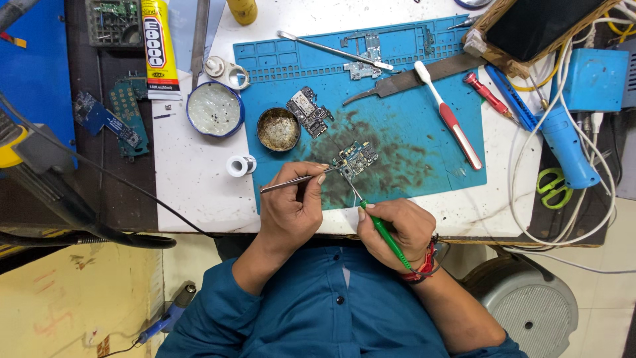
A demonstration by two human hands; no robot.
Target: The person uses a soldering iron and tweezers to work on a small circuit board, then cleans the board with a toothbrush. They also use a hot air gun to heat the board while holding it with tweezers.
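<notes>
Hands (298,205) over blue mat (424,159) (stained)

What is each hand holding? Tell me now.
Left hand: closed on metal tweezers, tips at the small circuit board.
Right hand: closed on a green-handled tool.

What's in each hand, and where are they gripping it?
Left hand grips tweezers near mid-length; right hand grips a green-handled tool by the handle.

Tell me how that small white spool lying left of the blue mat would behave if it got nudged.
The white spool lies on its side on the white table, so it would probably roll rather than slide. It looks small and hollow-cored, likely light enough to skitter off. Nothing close beside it would stop it before the table's front edge, so it may drop.
</notes>
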